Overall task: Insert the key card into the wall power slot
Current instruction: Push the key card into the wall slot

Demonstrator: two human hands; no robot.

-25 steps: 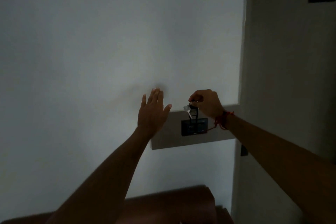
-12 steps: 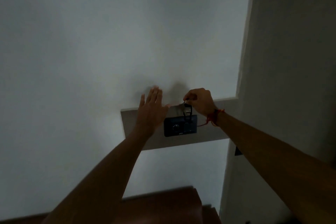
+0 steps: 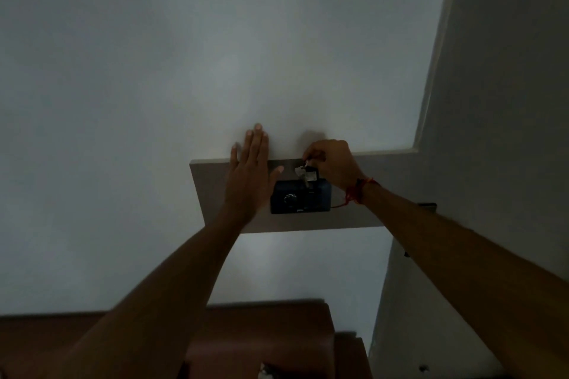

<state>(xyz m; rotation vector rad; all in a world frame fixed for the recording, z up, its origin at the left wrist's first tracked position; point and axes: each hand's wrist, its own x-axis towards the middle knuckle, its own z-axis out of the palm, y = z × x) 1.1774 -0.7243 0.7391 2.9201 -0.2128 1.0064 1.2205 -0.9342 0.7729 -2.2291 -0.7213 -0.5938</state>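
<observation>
A dark wall power slot unit [image 3: 295, 200] with a round dial is mounted on a pale grey panel [image 3: 212, 194] on the wall. My right hand [image 3: 334, 164] pinches the dark key card [image 3: 312, 177] at the unit's top edge; metal keys [image 3: 301, 172] hang beside the card. The card's lower end meets the top of the unit; how deep it sits I cannot tell. My left hand [image 3: 249, 175] lies flat against the wall and panel just left of the unit, fingers spread and pointing up. The room is dim.
A wall corner [image 3: 425, 120] runs down on the right, with a small dark fitting [image 3: 428, 206] behind my right forearm. Brown wooden furniture [image 3: 277, 335] stands below the panel. A red thread band [image 3: 357, 191] circles my right wrist.
The view has tilted so the panel and unit sit more central. My right hand has brought the card and keys down onto the unit's top edge. My left hand stays flat on the wall.
</observation>
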